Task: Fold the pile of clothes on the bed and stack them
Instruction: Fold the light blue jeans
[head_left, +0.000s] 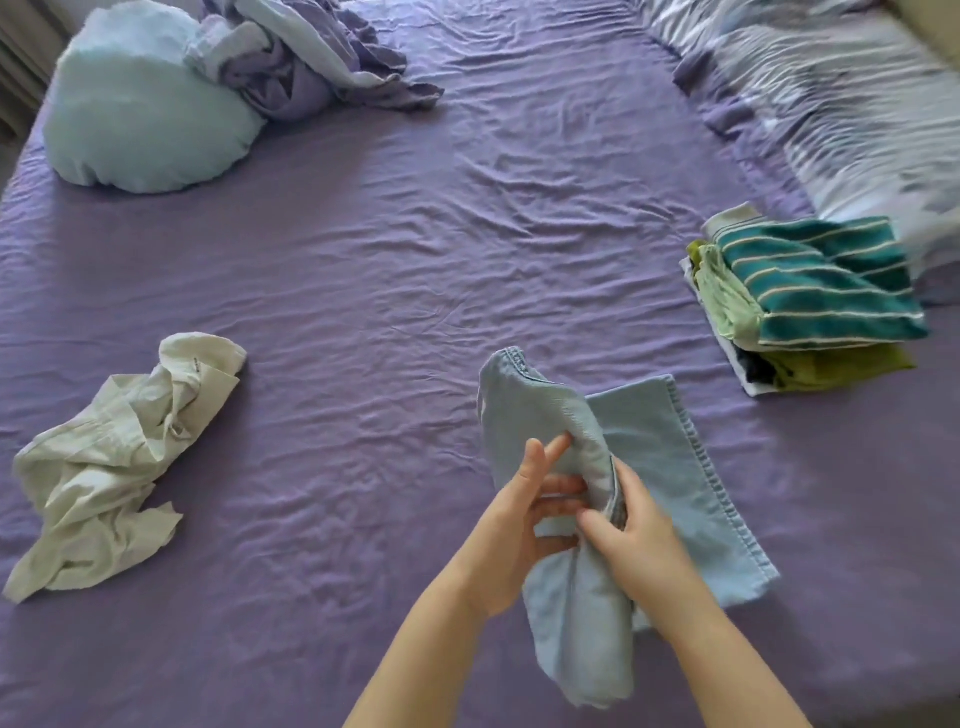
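both hands on the blue garment, mid-bed

the light blue denim-like garment with stitched hems (649, 467) is held up over the wrinkled purple bed sheet (389, 270), near the front edge & a bit right of centre. the left hand (519, 530) grips it from the left side, thumb up, fingers curled into the cloth. the right hand (634, 540) grips it from the right, thumb pressed on a seam at the middle. the two hands are close together, nearly touching, w/ a bunched ridge of fabric between them. one part of the garment sticks up & away past the fingers, another flat panel hangs out to the right, a rolled part drops down between the forearms.

to the right, well apart from the hands, sits a stack of folded clothes (769, 332): a teal towel-like piece with thin white stripes (826, 291) on top, pale green, olive & white layers under it. can't tell what each layer is.

to the left on the sheet lies a crumpled white shirt (104, 467), unfolded, well apart from the blue garment.

far left corner: a pale blue pillow (140, 119), w/ a heap of lilac & light blue bedding (311, 57) touching its right side. far right: a striped white-and-grey duvet (831, 93), blurred, just behind the stack.
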